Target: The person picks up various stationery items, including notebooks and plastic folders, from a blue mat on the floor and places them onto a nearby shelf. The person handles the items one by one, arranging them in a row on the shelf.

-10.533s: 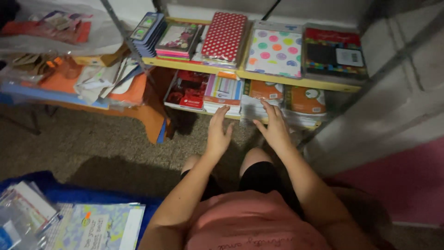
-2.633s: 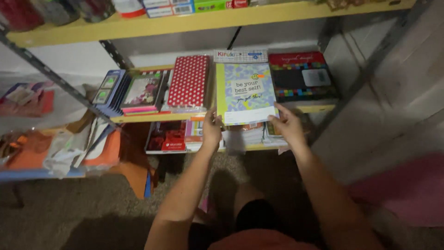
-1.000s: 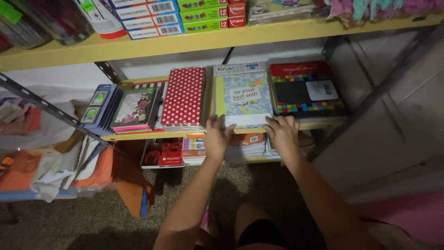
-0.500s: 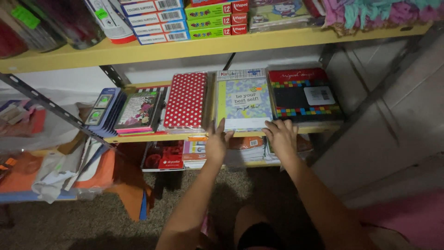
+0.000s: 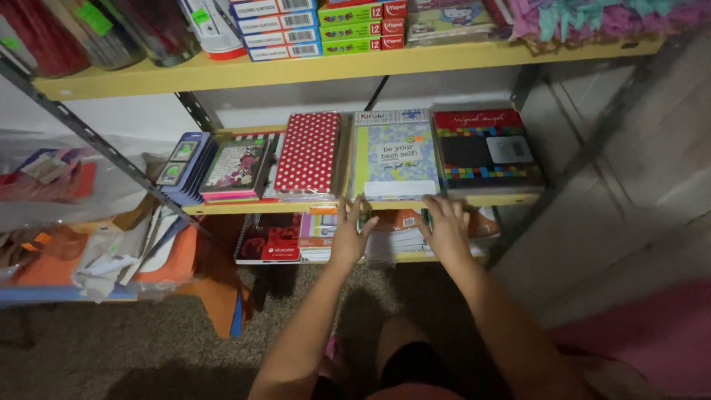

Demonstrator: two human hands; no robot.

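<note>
- Nearest, at six o'clock, the person's knees and dark shorts sit over a speckled carpet [image 5: 148, 348], both forearms reaching up toward twelve.
- The left hand [image 5: 349, 231] has its fingers spread wide and held upright, gripping nothing; the fingertips come up against the front edge of the yellow middle shelf [image 5: 244, 208].
- The right hand [image 5: 447, 224], at three o'clock of the left one, lies palm down with fingers loosely fanned, also holding nothing, its fingertips at the same shelf edge.
- Just beyond both hands, at twelve o'clock, the pale blue and green notebook pack [image 5: 392, 155] lies flat on the middle shelf, between the two hands' reach.
- At nine o'clock of it lies a red pack with white dots [image 5: 308, 152]; at three o'clock, a dark pack with a border of coloured squares [image 5: 485, 150].
- Under the hands, a lower shelf holds stacked notebooks [image 5: 311, 233]; whether either hand touches them, I cannot tell.
- Far left, at nine o'clock, orange sheets in plastic [image 5: 96, 255] sag on a neighbouring rack.
- Farthest, at twelve o'clock, the top shelf [image 5: 311, 68] carries small boxes [image 5: 318, 22].
</note>
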